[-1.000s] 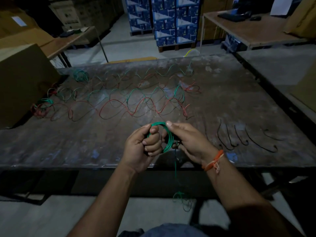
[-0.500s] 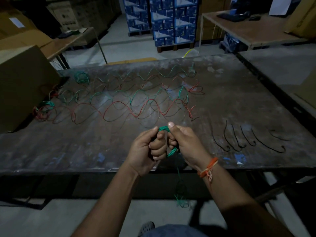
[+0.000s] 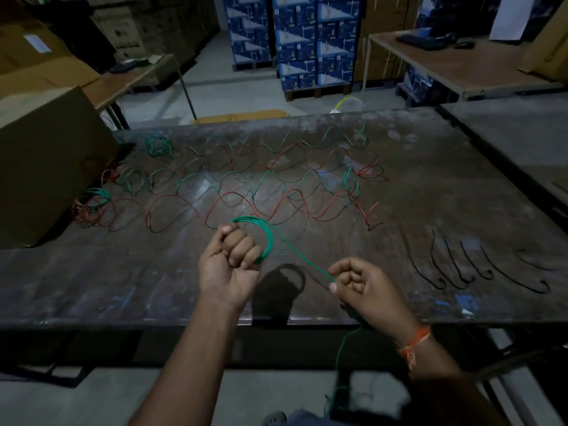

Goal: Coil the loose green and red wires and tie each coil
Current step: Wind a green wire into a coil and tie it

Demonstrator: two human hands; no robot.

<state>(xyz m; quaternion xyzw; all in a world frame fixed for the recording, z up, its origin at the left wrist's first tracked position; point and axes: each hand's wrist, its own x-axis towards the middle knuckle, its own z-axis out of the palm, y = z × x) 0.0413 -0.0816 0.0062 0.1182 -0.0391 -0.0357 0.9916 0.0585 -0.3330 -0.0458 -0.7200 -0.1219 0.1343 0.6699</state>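
Hands are both working one green wire: left grip (image 3: 229,265) clutching its green coil (image 3: 266,238), right grip (image 3: 365,287) pinching the strand (image 3: 302,256), five black ties (image 3: 479,269) lying on the desk (image 3: 430,179).

No legible text, brand, number or sign in view. Blue cartons (image 3: 302,41) on pallet at rear: white printed graphics present, lettering too small and blurred to read. Brown cartons (image 3: 123,35) at rear left: dark printed marks, unreadable. Pale label (image 3: 37,43) on cardboard box at far left: no characters resolvable. White sheet (image 3: 504,16) at top right: blank as seen.
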